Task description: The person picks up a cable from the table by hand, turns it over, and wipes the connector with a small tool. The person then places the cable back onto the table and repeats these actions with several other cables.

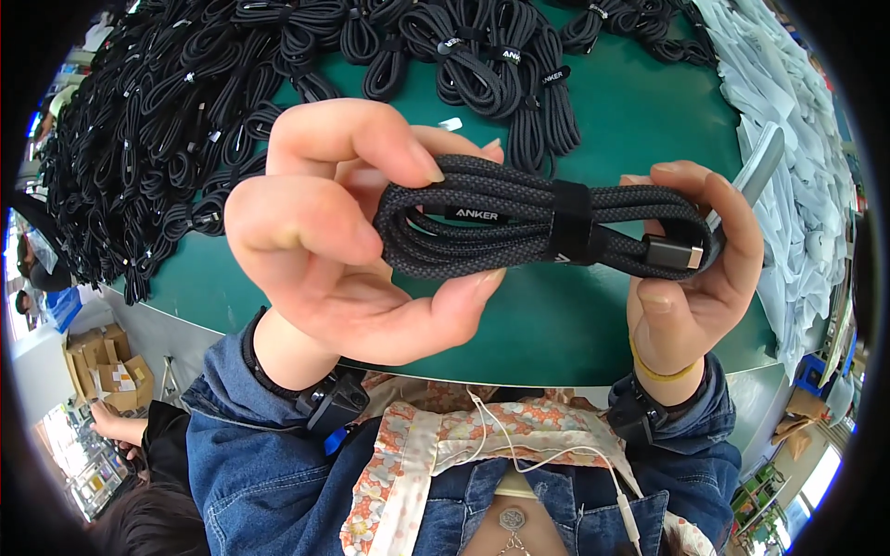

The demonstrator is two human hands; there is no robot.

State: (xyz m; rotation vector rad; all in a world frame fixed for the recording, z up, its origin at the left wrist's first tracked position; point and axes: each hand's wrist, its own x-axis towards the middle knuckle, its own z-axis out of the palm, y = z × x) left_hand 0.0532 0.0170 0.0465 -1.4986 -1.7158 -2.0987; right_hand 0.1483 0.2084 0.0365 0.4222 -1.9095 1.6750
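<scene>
A coiled black braided charging cable (491, 199) is held up close in front of me, between both hands. A black strap (571, 222) wraps round its middle, and a metal-tipped plug (681, 254) shows at the right end of the coil. My left hand (343, 241) grips the left loop, thumb below and fingers above. At the right end, my right hand (705, 250) has its fingers curled behind the coil and its thumb below the plug. A pale grey plastic bag or strip (762, 167) sticks out behind the right fingers; whether they hold it I cannot tell.
Bundled black cables (176, 111) pile up on the left of the green table (640, 102), with more bundles (473, 56) along its far side. Pale plastic bags (779, 102) lie heaped on the right. Cardboard boxes (111, 361) and another person's arm (120, 426) are at the lower left.
</scene>
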